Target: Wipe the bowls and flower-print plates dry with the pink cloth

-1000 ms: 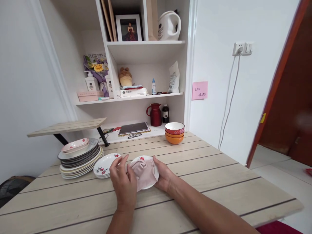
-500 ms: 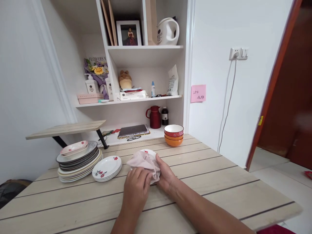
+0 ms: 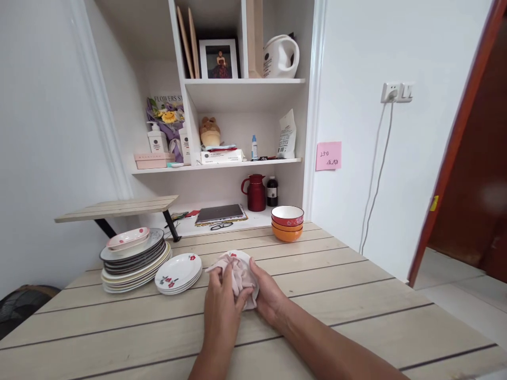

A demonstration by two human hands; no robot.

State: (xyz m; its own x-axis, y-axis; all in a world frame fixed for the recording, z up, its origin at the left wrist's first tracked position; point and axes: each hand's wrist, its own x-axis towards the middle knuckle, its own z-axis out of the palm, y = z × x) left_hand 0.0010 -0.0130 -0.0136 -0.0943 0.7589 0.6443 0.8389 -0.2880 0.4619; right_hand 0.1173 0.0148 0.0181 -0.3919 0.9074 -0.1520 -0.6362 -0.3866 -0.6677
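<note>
A small white plate (image 3: 242, 257) with red flowers is held by its right edge in my right hand (image 3: 269, 294), thumb on the rim and fingers hidden underneath. Bunched over the plate's face is a pale pink cloth (image 3: 238, 275). My left hand (image 3: 224, 295) presses that cloth against the plate with bent fingers, thumb near its lower edge. To the left lies a short stack of matching flowered plates (image 3: 178, 270). Farther left rises a taller stack of plates (image 3: 134, 264), topped by an oval pink-spotted dish (image 3: 129, 238).
Several stacked bowls (image 3: 287, 224), red above orange, stand at the table's back right. A small raised wooden shelf (image 3: 119, 207) is at the back left. Behind the table, a laptop (image 3: 219, 212), glasses (image 3: 222, 226) and a red jug (image 3: 255, 193) sit in the white shelving.
My left fingers have shifted and spread on the cloth, which is now more crumpled. My right hand keeps its hold on the plate. The whole view has swung slightly left.
</note>
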